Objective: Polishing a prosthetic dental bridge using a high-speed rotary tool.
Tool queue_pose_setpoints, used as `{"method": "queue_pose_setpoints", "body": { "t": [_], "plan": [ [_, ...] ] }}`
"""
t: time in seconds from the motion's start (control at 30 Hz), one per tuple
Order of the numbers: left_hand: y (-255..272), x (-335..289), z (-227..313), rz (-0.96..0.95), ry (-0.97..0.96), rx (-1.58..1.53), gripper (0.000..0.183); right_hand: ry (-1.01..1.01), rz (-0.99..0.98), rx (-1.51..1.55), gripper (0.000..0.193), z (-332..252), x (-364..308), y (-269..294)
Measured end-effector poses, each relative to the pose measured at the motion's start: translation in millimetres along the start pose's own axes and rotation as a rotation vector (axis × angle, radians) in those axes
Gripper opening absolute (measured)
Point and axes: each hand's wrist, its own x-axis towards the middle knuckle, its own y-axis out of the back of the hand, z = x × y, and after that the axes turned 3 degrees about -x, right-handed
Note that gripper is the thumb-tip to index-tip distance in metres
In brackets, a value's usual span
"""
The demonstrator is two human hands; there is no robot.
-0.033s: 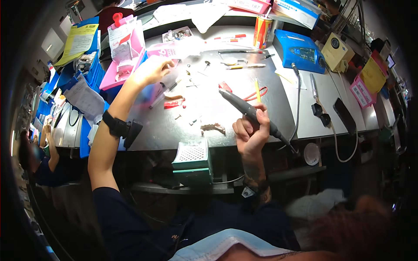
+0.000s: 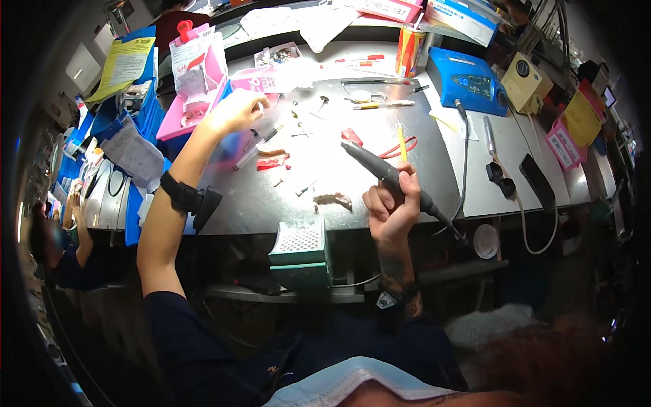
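Note:
My right hand (image 2: pixel 393 203) is wrapped round a dark rotary handpiece (image 2: pixel 371 161), which slants up and left over the metal bench top (image 2: pixel 234 207). Its cord end drops toward the bench's front edge. At the far left of the bench, my left hand (image 2: pixel 236 112) is raised with the fingers curled in a pinch. Whatever sits at its fingertips is too small to make out. Between the hands lie several small burrs and mounted bits (image 2: pixel 323 102), a red piece (image 2: pixel 272 163) and a brownish curved, arch-like piece (image 2: pixel 332 200).
Pink and blue trays (image 2: pixel 184 115) with papers stand beside my left forearm. A blue control unit (image 2: pixel 468 80), a drink can (image 2: pixel 409 51) and a phone (image 2: pixel 536 180) are to the right. A green perforated box (image 2: pixel 298 251) juts from the front edge. Pens (image 2: pixel 383 104) lie farther back.
The fingers of my left hand have drawn slightly closer together. My right hand holds the handpiece in the same place.

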Motion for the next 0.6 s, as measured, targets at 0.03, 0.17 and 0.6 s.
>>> {"method": "queue_pose_setpoints", "body": {
  "t": [0.03, 0.17, 0.6],
  "plan": [
    [-2, 0, -4, -0.024, 0.012, 0.023, 0.024, 0.004, 0.015, -0.019, 0.016, 0, 0, 1],
    [-5, -9, -14, -0.196, 0.131, 0.032, 0.02, 0.005, 0.027, -0.069, 0.014, 3, 2, 5],
    [-53, 41, -24, 0.227, -0.091, 0.013, 0.028, 0.029, 0.051, -0.11, 0.014, 4, 1, 2]
  ]
}}
